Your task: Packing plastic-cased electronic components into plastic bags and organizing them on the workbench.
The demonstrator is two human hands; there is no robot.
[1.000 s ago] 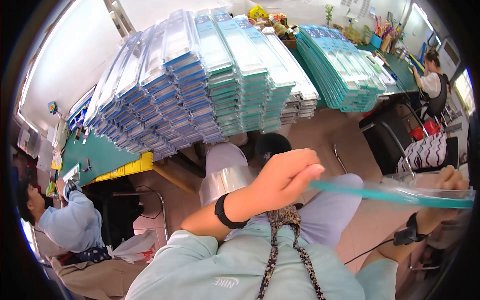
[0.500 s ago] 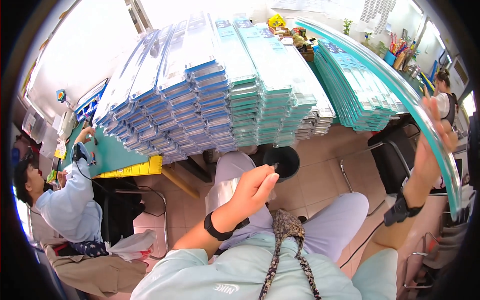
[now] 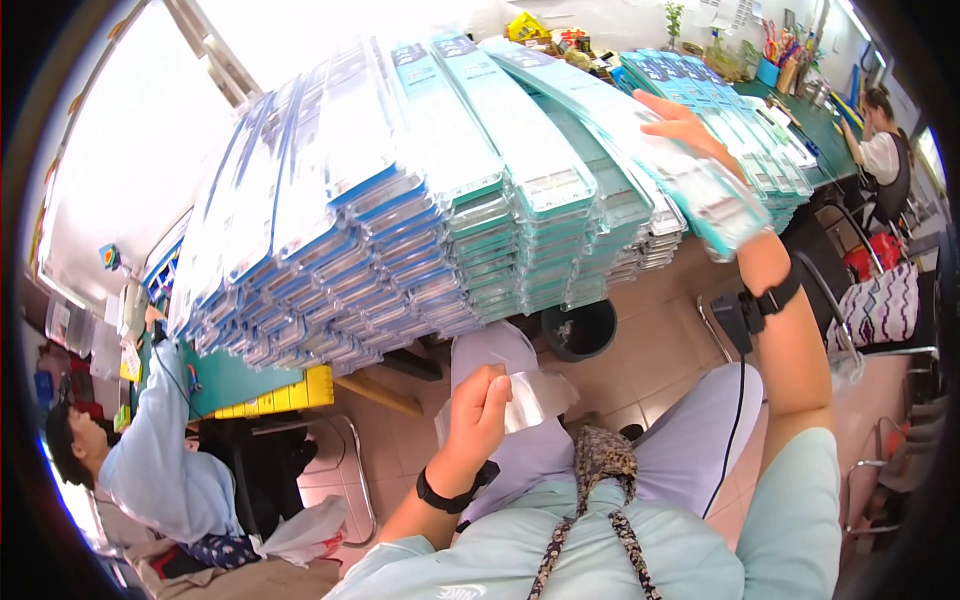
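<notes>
The right hand [image 3: 705,145] is by a long, flat, clear plastic case with a green edge [image 3: 625,125], which slants over the right side of the big pile of green-edged plastic cases [image 3: 530,160]. Its fingers are stretched out, but the near end of the long case is blurry and covers part of the hand, so I can't tell if they grip it. The left hand [image 3: 478,412] is low, its fingers curled up tight (I can't see inside). A shiny, see-through plastic sheet [image 3: 535,400] is just beside it, partly hidden. Bright light washes out the tops of the blue-edged plastic cases [image 3: 330,210].
</notes>
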